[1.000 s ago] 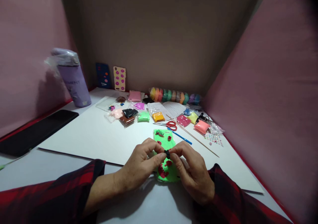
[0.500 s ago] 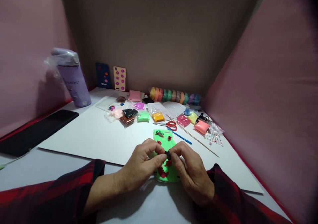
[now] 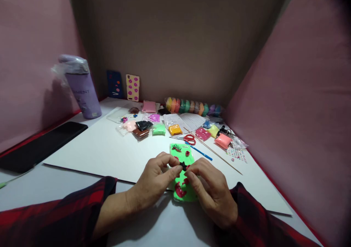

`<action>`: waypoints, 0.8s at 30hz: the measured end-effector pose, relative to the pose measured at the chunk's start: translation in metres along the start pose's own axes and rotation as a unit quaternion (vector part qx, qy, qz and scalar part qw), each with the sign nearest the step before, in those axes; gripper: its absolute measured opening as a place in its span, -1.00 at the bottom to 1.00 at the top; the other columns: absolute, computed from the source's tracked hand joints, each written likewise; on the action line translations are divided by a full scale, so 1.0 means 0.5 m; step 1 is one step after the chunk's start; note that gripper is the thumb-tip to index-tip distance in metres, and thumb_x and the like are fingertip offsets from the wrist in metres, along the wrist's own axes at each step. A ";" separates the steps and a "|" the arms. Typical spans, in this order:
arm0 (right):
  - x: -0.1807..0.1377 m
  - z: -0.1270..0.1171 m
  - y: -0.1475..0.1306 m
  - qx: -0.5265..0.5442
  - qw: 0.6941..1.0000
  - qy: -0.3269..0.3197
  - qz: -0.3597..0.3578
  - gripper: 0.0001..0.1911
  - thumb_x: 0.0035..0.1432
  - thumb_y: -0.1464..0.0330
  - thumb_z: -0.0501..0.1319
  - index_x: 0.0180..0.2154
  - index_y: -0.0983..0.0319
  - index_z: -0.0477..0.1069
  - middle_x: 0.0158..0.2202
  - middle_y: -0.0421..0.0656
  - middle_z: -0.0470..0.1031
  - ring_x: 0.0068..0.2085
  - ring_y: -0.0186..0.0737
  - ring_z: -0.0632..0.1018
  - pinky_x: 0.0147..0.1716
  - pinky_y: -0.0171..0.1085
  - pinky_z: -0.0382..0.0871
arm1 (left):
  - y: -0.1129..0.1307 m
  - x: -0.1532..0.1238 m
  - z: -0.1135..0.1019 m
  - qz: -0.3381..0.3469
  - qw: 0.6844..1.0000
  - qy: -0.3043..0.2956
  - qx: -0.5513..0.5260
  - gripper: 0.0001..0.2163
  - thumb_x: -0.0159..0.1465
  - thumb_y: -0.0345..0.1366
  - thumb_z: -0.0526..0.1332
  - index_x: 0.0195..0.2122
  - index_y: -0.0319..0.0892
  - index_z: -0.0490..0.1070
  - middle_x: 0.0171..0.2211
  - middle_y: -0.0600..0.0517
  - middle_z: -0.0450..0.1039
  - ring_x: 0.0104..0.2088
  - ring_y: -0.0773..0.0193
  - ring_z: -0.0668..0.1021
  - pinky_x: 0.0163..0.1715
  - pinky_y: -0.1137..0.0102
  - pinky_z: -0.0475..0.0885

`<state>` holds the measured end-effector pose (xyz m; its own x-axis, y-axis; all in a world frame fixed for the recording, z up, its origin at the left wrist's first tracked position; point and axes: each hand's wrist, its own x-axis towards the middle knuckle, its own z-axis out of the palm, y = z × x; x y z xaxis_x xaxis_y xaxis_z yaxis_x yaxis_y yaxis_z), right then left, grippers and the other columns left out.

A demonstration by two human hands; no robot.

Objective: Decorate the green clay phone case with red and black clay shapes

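A small piece of black clay point(image 3: 183, 165) is held up over a phone case point(image 3: 189, 158) coated in bright green clay. My left hand point(image 3: 153, 177) pinches the black piece between thumb and index finger. From the other side, the pinched fingertips of my right hand point(image 3: 214, 192) meet its right edge. Dark red clay shapes point(image 3: 180, 190) are stuck on the green case, along with a black-and-red fringed shape point(image 3: 176, 148) near its top. My fingers cover part of the case's middle.
Red-handled scissors point(image 3: 189, 140), a blue pen-like tool point(image 3: 202, 152) and a thin wooden stick point(image 3: 219, 154) lie beyond the case. Several clay packets point(image 3: 158, 130) spread behind. A purple bottle point(image 3: 85, 93) and a black phone point(image 3: 46, 144) are at left.
The black clay has shifted slightly left and up and shows more of a pointed shape. My right fingertips have drawn a little apart from my left ones.
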<state>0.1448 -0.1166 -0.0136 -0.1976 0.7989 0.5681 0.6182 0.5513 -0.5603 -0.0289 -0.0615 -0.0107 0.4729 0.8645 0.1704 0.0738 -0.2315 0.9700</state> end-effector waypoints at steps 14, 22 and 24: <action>0.001 0.002 0.002 -0.001 1.000 0.014 0.002 -0.84 0.27 0.44 0.07 -0.38 0.23 0.33 -0.45 -0.18 0.35 -0.37 -0.25 0.37 -0.36 -0.22 0.22 | -0.007 0.001 -0.001 0.022 1.000 -0.014 0.017 -0.82 0.22 -0.24 0.19 -0.42 -0.23 0.47 -0.37 -0.01 0.38 -0.30 0.21 0.43 -0.23 0.31 0.33; 0.000 0.002 0.003 -0.005 1.000 0.012 0.011 -0.84 0.27 0.42 0.08 -0.38 0.23 0.35 -0.45 -0.16 0.35 -0.37 -0.23 0.38 -0.37 -0.21 0.22 | -0.004 0.000 -0.001 0.024 0.999 -0.023 0.017 -0.82 0.23 -0.25 0.18 -0.41 -0.22 0.50 -0.36 -0.01 0.38 -0.28 0.21 0.45 -0.19 0.30 0.33; 0.000 0.003 0.004 -0.001 1.000 0.016 0.012 -0.83 0.27 0.42 0.08 -0.39 0.24 0.34 -0.45 -0.16 0.35 -0.38 -0.24 0.38 -0.37 -0.22 0.22 | -0.002 0.001 -0.001 0.019 0.999 -0.021 0.018 -0.82 0.23 -0.25 0.18 -0.39 -0.22 0.50 -0.36 -0.01 0.38 -0.28 0.20 0.44 -0.21 0.29 0.33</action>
<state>0.1448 -0.1150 -0.0156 -0.1582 0.8036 0.5737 0.6237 0.5318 -0.5729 -0.0292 -0.0607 -0.0118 0.5125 0.8351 0.1996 0.0862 -0.2814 0.9557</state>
